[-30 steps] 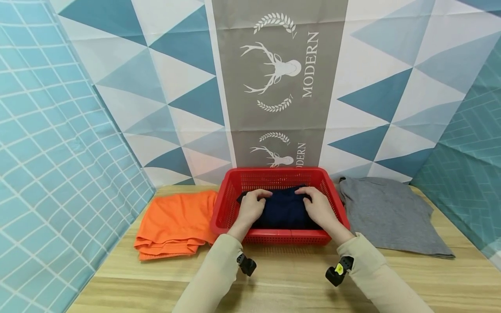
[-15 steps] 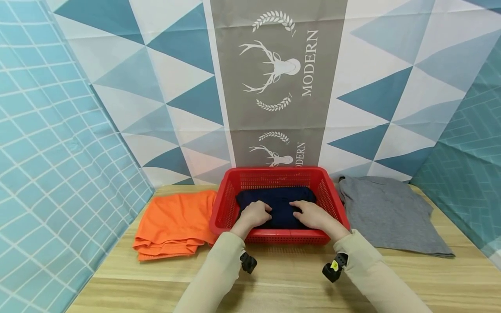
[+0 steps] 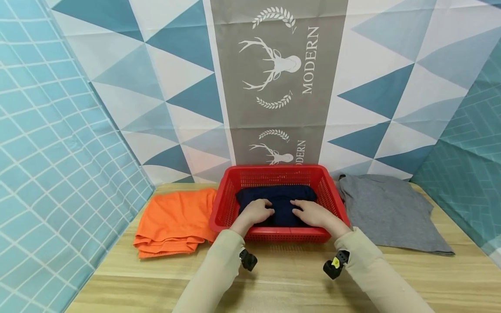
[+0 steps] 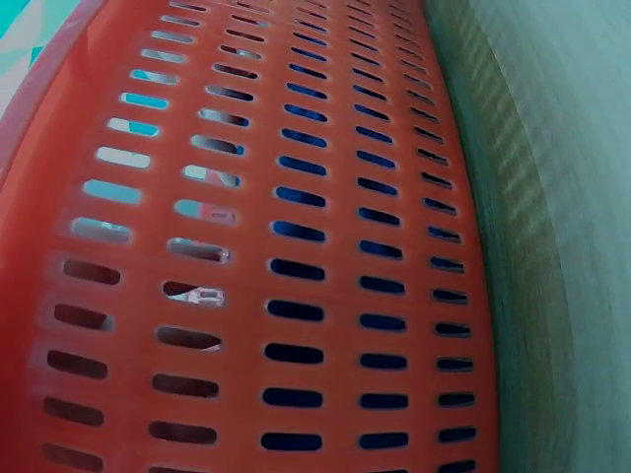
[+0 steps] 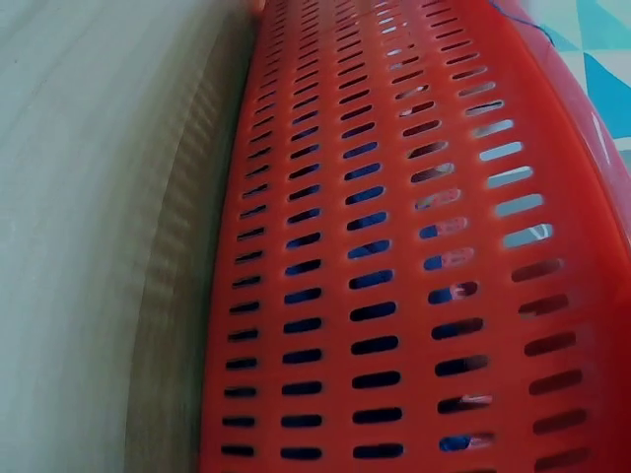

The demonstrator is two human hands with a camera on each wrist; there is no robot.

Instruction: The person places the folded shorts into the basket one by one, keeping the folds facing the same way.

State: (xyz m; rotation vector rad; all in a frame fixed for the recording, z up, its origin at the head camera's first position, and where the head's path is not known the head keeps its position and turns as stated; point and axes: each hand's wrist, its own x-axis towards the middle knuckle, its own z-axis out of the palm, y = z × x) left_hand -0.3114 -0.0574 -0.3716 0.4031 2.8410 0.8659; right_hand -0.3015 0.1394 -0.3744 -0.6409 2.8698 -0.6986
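A red perforated basket stands at the back of the table, with folded navy-blue cloth lying inside. Over its front rim reaches my left hand, resting on the left part of the cloth, fingers together and pointing inward. Opposite it, my right hand lies on the right part, fingers loosely extended and thumb apart. A strip of cloth shows between the fingertips. Both wrist views are filled by the slotted basket wall, dark blue showing through the slots; the hands are mostly hidden there.
Folded orange cloth lies left of the basket, right at its side. A grey garment is spread flat on the right. The wooden table ends at patterned hangings behind and at both sides.
From the cloth's far part, both hands have drawn back toward the front of the basket and lowered onto it. Over the last half second they hardly move.
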